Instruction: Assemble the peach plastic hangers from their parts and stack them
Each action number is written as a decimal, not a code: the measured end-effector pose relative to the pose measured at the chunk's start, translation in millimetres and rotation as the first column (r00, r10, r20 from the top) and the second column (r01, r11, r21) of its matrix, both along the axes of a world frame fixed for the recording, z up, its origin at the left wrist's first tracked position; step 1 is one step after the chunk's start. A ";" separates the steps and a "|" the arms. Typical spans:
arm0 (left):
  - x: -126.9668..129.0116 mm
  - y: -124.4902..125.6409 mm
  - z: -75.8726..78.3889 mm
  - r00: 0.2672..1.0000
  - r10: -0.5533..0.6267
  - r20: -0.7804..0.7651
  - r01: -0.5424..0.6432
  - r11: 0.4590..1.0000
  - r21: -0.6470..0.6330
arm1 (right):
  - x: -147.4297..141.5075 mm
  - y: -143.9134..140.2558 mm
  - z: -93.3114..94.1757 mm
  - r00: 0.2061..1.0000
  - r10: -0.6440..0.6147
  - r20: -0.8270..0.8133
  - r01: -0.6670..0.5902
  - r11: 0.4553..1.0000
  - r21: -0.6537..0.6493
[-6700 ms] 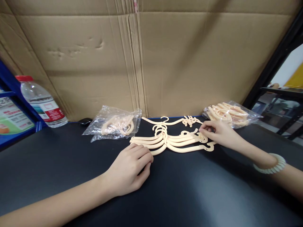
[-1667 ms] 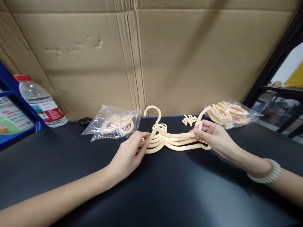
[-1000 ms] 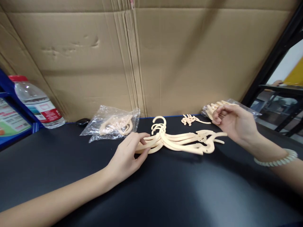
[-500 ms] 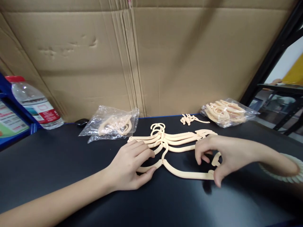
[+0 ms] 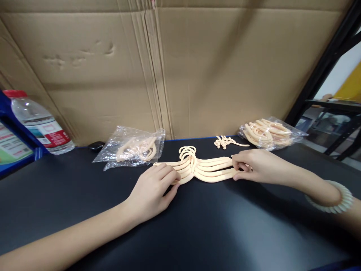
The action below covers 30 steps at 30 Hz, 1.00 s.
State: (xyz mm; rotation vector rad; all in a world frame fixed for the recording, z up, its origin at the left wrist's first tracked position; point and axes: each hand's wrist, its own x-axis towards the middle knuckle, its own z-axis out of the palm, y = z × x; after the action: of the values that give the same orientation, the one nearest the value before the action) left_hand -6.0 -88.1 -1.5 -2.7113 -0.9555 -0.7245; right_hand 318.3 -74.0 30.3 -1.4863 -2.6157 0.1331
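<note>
Left hand [image 5: 153,188]: fingers curled, pressing the left end of the hanger stack [image 5: 201,170].
Right hand [image 5: 255,166]: pinching the stack's right end.
Hanger stack: flat on the counter [image 5: 197,233].
Behind: two bagged bundles.

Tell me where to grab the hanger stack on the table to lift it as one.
Pinch the hanger stack at both arm ends, from the sides, where the left hand and right hand already rest. The nested arms lie flat and long, so one middle grip would probably let them fan apart.
</note>
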 end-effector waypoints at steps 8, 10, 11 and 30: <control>0.5 0.9 0.5 1.000 -0.011 -0.011 0.011 1.000 -0.005 | -24.5 -12.5 -23.7 0.961 0.213 -0.175 -0.179 0.965 0.191; 0.6 0.7 0.5 1.000 -0.019 -0.006 0.019 1.000 -0.001 | -29.0 -13.3 -33.2 0.977 0.175 -0.122 -0.157 0.977 0.142; 0.7 0.6 0.5 1.000 -0.026 0.000 0.026 1.000 0.003 | -29.9 -12.9 -36.8 0.983 0.159 -0.093 -0.148 0.983 0.111; -2.5 4.5 -3.0 0.999 0.031 -0.028 -0.033 0.997 -0.069 | 12.9 31.5 -47.9 0.991 0.087 -0.097 -0.075 0.990 0.121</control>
State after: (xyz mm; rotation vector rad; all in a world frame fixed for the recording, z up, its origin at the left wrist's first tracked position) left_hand -8.5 -83.6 -4.5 -2.7513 -1.0341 -0.6594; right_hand 331.1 -42.5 -17.6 -1.3010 -2.5558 0.0608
